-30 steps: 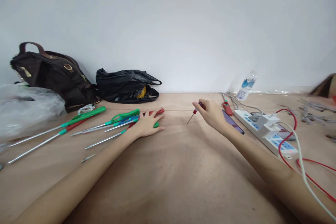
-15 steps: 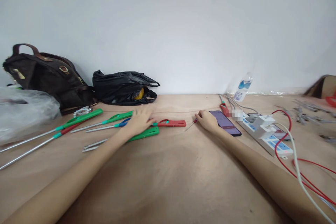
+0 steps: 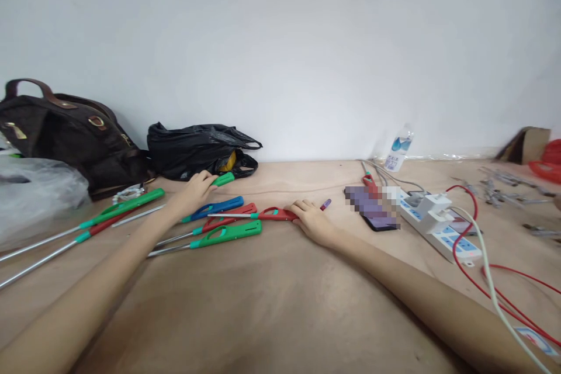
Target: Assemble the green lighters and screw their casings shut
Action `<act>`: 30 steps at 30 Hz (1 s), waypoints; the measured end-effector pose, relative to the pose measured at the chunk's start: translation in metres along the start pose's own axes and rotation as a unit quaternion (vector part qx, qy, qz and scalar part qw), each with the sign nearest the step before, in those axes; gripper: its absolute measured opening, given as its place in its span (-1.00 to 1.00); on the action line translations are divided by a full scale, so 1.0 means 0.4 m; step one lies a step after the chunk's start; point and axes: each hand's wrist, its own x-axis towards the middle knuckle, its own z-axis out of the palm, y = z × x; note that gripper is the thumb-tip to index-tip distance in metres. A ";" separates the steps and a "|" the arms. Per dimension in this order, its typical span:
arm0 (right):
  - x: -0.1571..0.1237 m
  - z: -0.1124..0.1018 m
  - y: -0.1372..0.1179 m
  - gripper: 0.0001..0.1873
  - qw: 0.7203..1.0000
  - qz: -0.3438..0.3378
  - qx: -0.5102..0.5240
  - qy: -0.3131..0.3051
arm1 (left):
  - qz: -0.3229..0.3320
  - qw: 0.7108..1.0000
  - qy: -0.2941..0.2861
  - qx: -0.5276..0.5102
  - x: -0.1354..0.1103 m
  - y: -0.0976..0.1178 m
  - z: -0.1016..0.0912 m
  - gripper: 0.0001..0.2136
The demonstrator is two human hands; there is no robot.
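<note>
My left hand (image 3: 195,188) is curled over the handle of a green long-nosed lighter (image 3: 223,179) near the black plastic bag. My right hand (image 3: 312,219) rests on the table with its fingers bent over the end of a red lighter (image 3: 274,214). A small red screwdriver (image 3: 325,204) lies just right of that hand, apart from it. Between my hands lie a blue lighter (image 3: 217,208), another red one (image 3: 228,218) and a green one (image 3: 225,234).
A brown handbag (image 3: 74,128), a black plastic bag (image 3: 199,149) and a clear bag (image 3: 35,196) stand at the left by the wall. Two long green-handled lighters (image 3: 118,210) lie left. To the right are a phone (image 3: 372,210), a power strip (image 3: 438,219), red and white cables, and a bottle (image 3: 397,152).
My right hand has let go of the small screwdriver and moved left onto the red lighter. My left hand has moved back and left onto a green lighter. The view has shifted right.
</note>
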 end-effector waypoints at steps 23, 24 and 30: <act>0.000 -0.020 0.068 -0.67 0.989 0.009 0.123 0.085 | 0.037 0.990 -0.139 0.003 -0.150 0.163 0.058 -0.15; -0.001 -0.028 0.084 -0.66 0.988 0.020 0.125 0.087 | 0.044 0.990 -0.133 -0.001 -0.138 0.180 0.065 -0.15; -0.010 -0.090 0.224 -0.62 0.984 0.067 0.123 0.113 | 0.079 0.988 -0.120 -0.058 -0.055 0.295 0.102 -0.06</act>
